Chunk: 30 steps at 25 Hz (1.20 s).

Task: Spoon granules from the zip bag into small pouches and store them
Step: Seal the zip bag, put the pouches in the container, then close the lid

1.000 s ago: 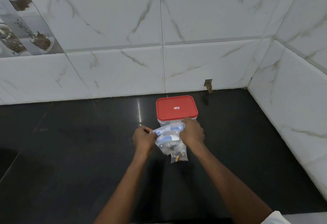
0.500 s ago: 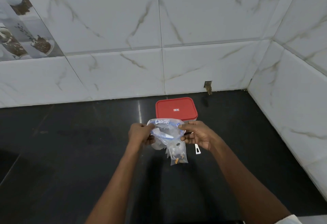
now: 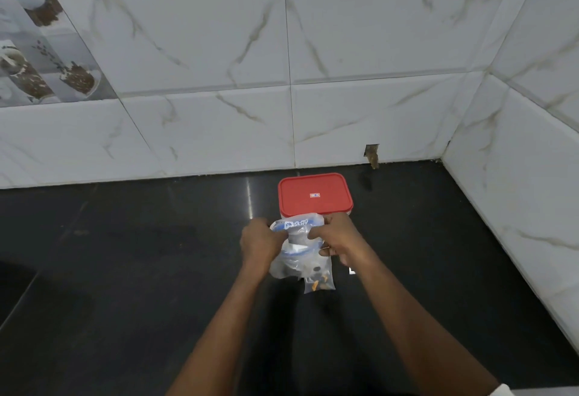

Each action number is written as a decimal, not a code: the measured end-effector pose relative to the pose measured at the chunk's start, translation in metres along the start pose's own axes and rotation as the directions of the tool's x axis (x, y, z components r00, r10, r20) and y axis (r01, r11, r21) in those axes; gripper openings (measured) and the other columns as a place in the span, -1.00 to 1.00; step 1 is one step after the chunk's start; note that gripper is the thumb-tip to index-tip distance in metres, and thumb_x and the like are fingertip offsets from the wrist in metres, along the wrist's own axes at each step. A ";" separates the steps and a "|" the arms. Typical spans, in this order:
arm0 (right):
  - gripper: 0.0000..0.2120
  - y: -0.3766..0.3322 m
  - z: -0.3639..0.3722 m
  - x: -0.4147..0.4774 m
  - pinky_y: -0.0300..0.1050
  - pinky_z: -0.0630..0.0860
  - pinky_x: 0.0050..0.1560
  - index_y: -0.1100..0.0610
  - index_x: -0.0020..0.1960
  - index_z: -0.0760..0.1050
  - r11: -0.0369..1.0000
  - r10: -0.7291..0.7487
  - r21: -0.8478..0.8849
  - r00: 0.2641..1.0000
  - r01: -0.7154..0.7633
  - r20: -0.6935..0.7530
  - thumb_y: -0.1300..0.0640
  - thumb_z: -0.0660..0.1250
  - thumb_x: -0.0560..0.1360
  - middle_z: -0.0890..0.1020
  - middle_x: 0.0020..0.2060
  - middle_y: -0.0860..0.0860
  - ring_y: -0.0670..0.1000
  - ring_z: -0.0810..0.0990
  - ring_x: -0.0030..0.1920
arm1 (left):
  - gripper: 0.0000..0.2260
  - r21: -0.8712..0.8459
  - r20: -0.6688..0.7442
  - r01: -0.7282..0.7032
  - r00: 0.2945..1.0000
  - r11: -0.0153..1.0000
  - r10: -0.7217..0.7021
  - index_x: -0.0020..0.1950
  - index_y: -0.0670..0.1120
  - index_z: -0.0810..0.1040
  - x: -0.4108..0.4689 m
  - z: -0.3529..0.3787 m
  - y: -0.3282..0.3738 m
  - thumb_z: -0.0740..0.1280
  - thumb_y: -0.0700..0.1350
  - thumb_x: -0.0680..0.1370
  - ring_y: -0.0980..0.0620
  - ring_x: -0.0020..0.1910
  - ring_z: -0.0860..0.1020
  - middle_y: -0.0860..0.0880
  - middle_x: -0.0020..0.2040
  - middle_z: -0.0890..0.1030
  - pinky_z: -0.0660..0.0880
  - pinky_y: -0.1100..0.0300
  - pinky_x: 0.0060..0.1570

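A clear zip bag [image 3: 299,239] with blue print and a blue zip line hangs above the black counter [image 3: 125,270]. My left hand [image 3: 258,243] pinches its top edge on the left side. My right hand [image 3: 336,236] pinches the top on the right side. Dark and orange bits lie in the bag's bottom corner [image 3: 318,281]. Small clear pouches seem to be bunched inside it; I cannot tell how many. A container with a red lid [image 3: 315,195] stands closed right behind the bag.
White marble-look tiled walls close the counter at the back and on the right. A small white object [image 3: 352,270] lies on the counter just right of my right wrist. A chipped hole [image 3: 372,154] marks the back wall's base.
My hands came back closer together at the bag's top. The bag's mouth, spread wide half a second ago, is now narrower. The view shifted slightly.
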State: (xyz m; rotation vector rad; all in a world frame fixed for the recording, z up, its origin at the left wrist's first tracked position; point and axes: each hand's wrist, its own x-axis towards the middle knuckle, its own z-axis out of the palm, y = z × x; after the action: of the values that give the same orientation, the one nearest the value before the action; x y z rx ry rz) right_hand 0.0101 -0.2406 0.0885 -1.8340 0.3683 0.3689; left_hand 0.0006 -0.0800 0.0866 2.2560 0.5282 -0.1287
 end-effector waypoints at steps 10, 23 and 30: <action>-0.65 0.002 -0.021 0.010 -0.04 0.60 0.04 0.24 0.06 0.60 0.729 0.148 0.513 0.836 -0.453 0.529 0.17 0.50 0.30 0.69 -0.07 0.12 0.08 0.69 -0.09 | -0.91 -0.595 0.645 0.584 0.757 0.552 -0.105 -0.10 -0.24 0.64 0.007 -0.027 0.004 0.44 -0.22 0.53 -0.02 -0.34 0.68 -0.13 -0.25 0.70 0.65 0.14 -0.33; -0.81 -0.007 0.013 -0.006 -0.04 0.47 -0.17 0.19 0.09 0.45 0.668 -0.274 -0.745 0.929 -0.003 -0.249 0.31 0.31 0.49 0.50 0.05 0.13 0.18 0.62 -0.05 | -0.81 0.260 -0.129 -0.077 0.985 0.963 0.113 -0.18 -0.01 0.49 -0.008 -0.002 0.004 0.28 -0.32 0.45 -0.06 -0.21 0.50 0.04 -0.21 0.50 0.36 0.15 -0.24; -0.80 0.011 -0.024 0.011 -0.08 0.60 -0.41 0.22 -0.24 0.45 0.998 0.053 0.020 0.998 -0.052 -0.032 0.46 0.39 0.40 0.57 -0.27 0.17 0.04 0.56 -0.43 | -0.54 -0.496 0.254 -0.109 0.931 0.861 0.264 0.26 0.01 0.58 0.010 -0.025 -0.014 0.59 0.01 0.39 0.07 0.06 0.61 0.03 0.10 0.62 0.55 0.31 -0.05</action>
State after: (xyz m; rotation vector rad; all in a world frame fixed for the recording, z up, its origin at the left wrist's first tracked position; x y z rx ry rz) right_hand 0.0169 -0.2670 0.0810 -1.8160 0.4416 0.3709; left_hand 0.0021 -0.0494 0.0912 1.7435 0.1383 -0.2273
